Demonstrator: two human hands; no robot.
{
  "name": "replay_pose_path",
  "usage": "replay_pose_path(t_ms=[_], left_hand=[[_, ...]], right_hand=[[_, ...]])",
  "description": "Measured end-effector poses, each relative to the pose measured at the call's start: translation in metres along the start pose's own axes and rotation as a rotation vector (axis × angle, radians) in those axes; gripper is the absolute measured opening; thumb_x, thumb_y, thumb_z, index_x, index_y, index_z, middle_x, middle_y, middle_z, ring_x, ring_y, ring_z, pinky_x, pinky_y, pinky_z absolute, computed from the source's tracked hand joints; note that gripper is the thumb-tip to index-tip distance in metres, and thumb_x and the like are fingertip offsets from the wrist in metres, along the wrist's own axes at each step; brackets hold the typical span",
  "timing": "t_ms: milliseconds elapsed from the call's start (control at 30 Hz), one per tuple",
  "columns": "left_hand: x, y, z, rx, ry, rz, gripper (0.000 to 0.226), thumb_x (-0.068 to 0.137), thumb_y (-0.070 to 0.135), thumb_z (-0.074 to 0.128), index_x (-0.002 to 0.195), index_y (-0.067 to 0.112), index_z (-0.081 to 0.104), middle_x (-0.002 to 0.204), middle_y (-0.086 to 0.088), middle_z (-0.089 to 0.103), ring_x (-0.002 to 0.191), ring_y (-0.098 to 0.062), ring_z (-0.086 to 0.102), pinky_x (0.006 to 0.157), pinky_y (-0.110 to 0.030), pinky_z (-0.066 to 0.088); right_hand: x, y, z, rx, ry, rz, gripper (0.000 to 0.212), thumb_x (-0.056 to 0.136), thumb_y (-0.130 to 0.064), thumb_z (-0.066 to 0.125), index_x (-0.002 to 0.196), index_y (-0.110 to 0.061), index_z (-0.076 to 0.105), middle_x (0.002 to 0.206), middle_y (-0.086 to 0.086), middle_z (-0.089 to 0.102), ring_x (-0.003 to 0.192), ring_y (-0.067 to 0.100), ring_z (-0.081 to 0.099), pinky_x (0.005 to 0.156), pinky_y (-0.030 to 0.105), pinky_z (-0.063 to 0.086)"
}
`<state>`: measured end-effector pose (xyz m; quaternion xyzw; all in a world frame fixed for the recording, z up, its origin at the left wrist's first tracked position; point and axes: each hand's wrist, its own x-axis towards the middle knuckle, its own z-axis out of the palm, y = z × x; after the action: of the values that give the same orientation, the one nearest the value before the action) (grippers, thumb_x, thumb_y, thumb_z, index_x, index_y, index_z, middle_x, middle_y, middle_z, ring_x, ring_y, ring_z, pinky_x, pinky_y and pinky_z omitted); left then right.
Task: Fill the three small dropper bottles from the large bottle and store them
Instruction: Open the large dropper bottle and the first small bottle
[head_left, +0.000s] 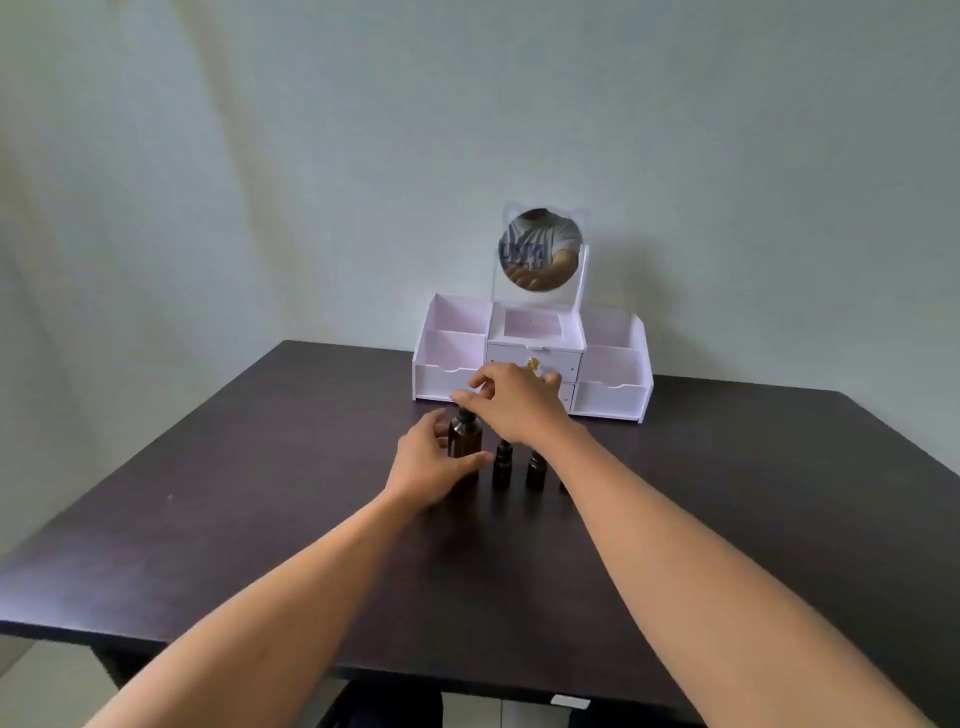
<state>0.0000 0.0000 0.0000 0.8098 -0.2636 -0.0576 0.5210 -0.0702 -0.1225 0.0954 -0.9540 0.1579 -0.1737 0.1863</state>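
While the left hand (434, 462) wraps the large bottle (464, 441) on the table (260, 467) and right-hand fingertips (465, 399) pinch its cap, two small dropper bottles (501, 465) stand capped beside it, a third hidden; organizer (613, 395) holds none: filling apparently not begun.

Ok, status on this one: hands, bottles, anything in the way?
Left hand gripping large bottle. Right hand at its cap, grip unclear. Two small bottles visible, capped; third hidden by right forearm. Organizer behind, path clear.
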Motion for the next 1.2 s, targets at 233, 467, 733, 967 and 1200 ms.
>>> replay_pose_path(t_ms=[233,467,733,967,1200], left_hand=[[0.006,-0.022,0.014,-0.002,0.032,0.015,0.053,0.069,0.044,0.087,0.111,0.018,0.068,0.097,0.007,0.071,0.092,-0.009,0.066,0.080,-0.025,0.054],[0.005,-0.029,0.018,0.007,0.023,0.031,0.056,0.073,0.051,0.081,0.121,0.026,0.066,0.108,0.008,0.073,0.100,-0.009,0.067,0.091,-0.037,0.057],[0.004,-0.028,0.017,0.015,0.018,0.021,0.058,0.074,0.052,0.080,0.125,0.029,0.064,0.113,0.008,0.071,0.103,-0.011,0.067,0.092,-0.040,0.056],[0.006,-0.029,0.019,0.022,0.021,0.020,0.062,0.075,0.053,0.080,0.128,0.027,0.062,0.117,0.007,0.070,0.107,-0.011,0.064,0.095,-0.037,0.054],[0.006,-0.029,0.018,0.038,0.001,0.001,0.065,0.076,0.052,0.078,0.132,0.026,0.059,0.121,0.006,0.068,0.111,-0.013,0.063,0.097,-0.036,0.053]], right_hand=[[0.024,0.002,0.008,-0.119,-0.131,0.005,0.041,0.086,-0.065,0.062,0.077,-0.025,0.066,0.071,-0.011,0.061,0.093,0.016,0.060,0.115,0.055,0.016],[0.036,-0.003,0.005,-0.243,-0.184,-0.085,0.039,0.082,-0.055,0.072,0.075,-0.018,0.063,0.074,-0.003,0.060,0.092,0.024,0.059,0.104,0.059,0.029],[0.036,-0.015,-0.017,-0.175,-0.403,-0.150,0.025,0.086,-0.017,0.074,0.109,-0.027,0.075,0.096,-0.007,0.068,0.102,0.019,0.063,0.096,0.042,0.048],[0.040,-0.021,-0.017,-0.207,-0.327,-0.074,0.041,0.087,-0.059,0.065,0.104,-0.022,0.070,0.102,-0.004,0.067,0.106,0.021,0.059,0.106,0.056,0.026],[0.045,-0.028,-0.025,-0.066,-0.474,-0.113,0.058,0.083,-0.024,0.076,0.136,-0.026,0.054,0.113,-0.004,0.066,0.100,0.018,0.062,0.086,0.032,0.049]])
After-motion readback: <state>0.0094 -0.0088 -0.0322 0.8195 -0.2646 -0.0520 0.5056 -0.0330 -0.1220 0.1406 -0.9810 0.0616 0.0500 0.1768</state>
